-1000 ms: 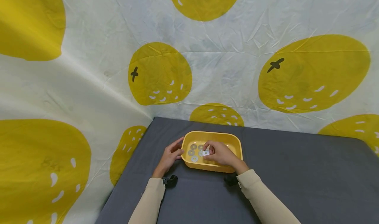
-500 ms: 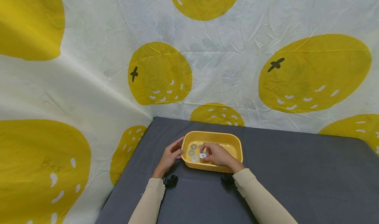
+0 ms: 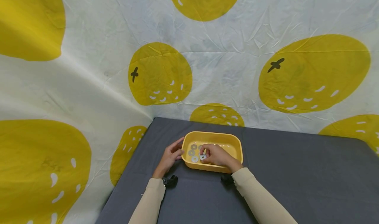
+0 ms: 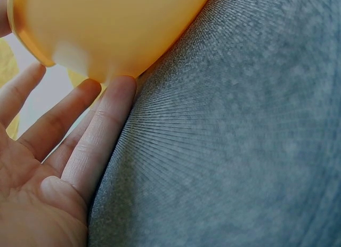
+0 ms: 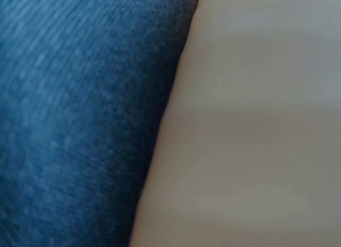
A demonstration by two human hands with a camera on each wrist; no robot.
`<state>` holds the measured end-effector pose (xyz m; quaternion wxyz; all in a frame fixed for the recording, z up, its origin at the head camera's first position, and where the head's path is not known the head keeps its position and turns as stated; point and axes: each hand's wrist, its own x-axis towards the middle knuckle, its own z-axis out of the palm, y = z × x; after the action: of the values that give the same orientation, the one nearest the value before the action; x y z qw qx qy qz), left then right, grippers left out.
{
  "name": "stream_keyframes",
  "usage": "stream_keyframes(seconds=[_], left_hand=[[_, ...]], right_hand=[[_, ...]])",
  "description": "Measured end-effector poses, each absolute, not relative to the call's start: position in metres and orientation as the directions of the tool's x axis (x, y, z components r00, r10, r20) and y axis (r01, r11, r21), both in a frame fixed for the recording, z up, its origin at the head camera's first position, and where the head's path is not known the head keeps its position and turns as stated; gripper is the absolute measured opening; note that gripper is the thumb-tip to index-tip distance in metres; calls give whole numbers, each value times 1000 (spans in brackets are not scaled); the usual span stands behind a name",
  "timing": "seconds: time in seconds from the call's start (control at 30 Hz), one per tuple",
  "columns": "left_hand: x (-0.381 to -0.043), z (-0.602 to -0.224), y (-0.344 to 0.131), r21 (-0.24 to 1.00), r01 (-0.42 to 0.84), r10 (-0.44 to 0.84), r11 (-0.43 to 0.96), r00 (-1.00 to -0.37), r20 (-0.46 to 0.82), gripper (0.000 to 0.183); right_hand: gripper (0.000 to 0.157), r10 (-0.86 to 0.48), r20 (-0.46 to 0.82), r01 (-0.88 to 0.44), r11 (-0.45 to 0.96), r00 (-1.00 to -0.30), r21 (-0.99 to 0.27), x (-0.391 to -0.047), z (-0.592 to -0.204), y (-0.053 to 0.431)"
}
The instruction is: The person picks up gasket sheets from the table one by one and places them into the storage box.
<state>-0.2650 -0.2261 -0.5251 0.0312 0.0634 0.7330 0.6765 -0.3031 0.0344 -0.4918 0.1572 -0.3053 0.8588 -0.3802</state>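
In the head view, a yellow plastic tray (image 3: 213,134) stands on the dark grey cloth. My left hand (image 3: 169,156) rests at its left end, thumb at the rim. The left wrist view shows long, nearly straight fingers (image 4: 109,116) with their tips against the tray's outer wall (image 4: 112,28). Inside the tray, my right hand (image 3: 217,155) pinches a flat metal washer (image 3: 203,157) between thumb and fingers. Several more washers (image 3: 194,159) lie on the tray floor left of that hand, some partly hidden by it.
Dark grey cloth (image 3: 296,171) covers the table. A white sheet (image 3: 225,69) printed with yellow fruit hangs behind and at the left. The right wrist view has only cloth (image 5: 80,108) and a blurred pale surface (image 5: 256,129).
My right hand has shifted slightly left and towards me with the washer over the last second. The left hand and the tray have stayed in place.
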Motion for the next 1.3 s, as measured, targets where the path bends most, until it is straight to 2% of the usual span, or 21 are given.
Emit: stream_keyframes(seconds=[0.43,0.67,0.9,1.07,1.3], left_hand=[[-265,-526,-226,994,54,129,93,-991,42,60],[-266,-527,-225,992,69,126,105,-990,56,61],[-268,-528,-225,992,72,127,101,-990,59,63],[-269,-528,-226,992,66,127,104,-991,53,61],[-268,-529,-221,993,71,145,94,-988,57,61]], right_hand=[[21,-655,-23,-426,517,-756,-742,-303,-492,34],[15,-582,-4,-369,521,-813,-770,-300,-489,35],[11,-452,172,-390,451,-875,-803,-297,-482,40],[10,-394,292,-446,394,-872,-804,-295,-475,60],[7,-311,398,-498,387,-863,-776,-278,-465,116]])
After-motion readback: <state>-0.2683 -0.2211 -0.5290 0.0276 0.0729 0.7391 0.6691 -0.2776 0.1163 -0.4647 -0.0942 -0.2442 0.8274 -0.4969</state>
